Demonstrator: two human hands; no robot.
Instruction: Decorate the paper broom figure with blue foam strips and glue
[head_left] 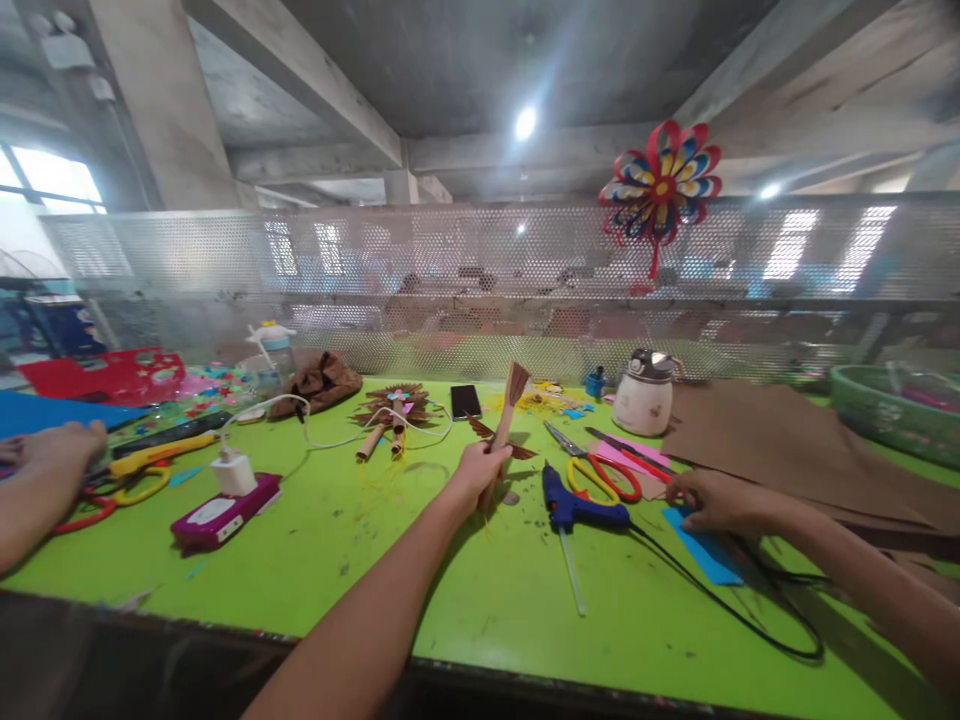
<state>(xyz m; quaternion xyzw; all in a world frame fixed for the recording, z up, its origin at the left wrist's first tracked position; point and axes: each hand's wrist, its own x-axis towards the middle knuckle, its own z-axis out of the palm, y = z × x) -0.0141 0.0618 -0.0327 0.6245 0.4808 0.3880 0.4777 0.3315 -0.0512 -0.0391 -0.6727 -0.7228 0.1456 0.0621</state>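
My left hand (480, 472) is closed round a rolled brown paper stick (504, 425) with a fan-shaped brown top, held upright over the green table (450, 600). My right hand (709, 500) rests on the table to the right, fingers curled and pinching at the edge of a blue paper piece (701, 550). Its fingertips are close to the red-handled scissors (607, 475) and pink paper (622, 458). Between my hands lies a blue glue gun (577, 510) with a black cord (735, 610).
Another person's hand (56, 450) rests at the far left near yellow scissors (142, 470). A charger on a magenta box (225, 505), a phone (465, 400), a brown paper craft (394, 410), a white pot (643, 395), brown card sheets (787, 440) and a green basket (892, 410) sit about. A mesh screen stands behind.
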